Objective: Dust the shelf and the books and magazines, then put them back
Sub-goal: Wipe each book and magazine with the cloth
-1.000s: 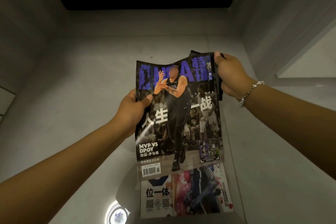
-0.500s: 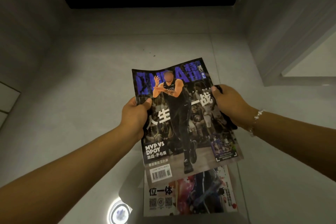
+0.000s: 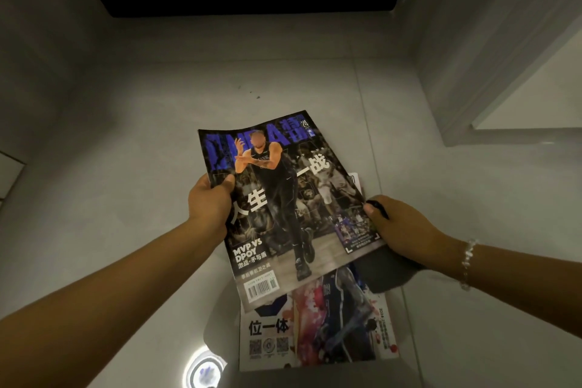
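**Right hand slides down the basketball magazine's edge**

The right hand [image 3: 401, 230] has dropped from the middle of the cover's right edge to its lower right corner, and the basketball magazine [image 3: 289, 208] now sits lower and more tilted, top leaning left. That hand's thumb presses on the cover's corner while its fingers curl round a dark cloth [image 3: 385, 271], which hangs below the corner; a beaded bracelet [image 3: 467, 261] circles the wrist. The left hand [image 3: 209, 201] grips the magazine's left edge, thumb on the cover, fingers curled behind. A white page edge shows behind the cover's right side.

The magazine is held in the air over a second magazine [image 3: 318, 327], which lies face up on a grey ledge [image 3: 406, 368] at the bottom of the view, partly hidden under the held one. Just left of it, a round lit ring [image 3: 203, 370] glows on the floor [image 3: 126, 167]. The floor is pale grey tile. At its far edge runs a dark recess [image 3: 248, 0] under a white wall; a grey panel stands at the right.
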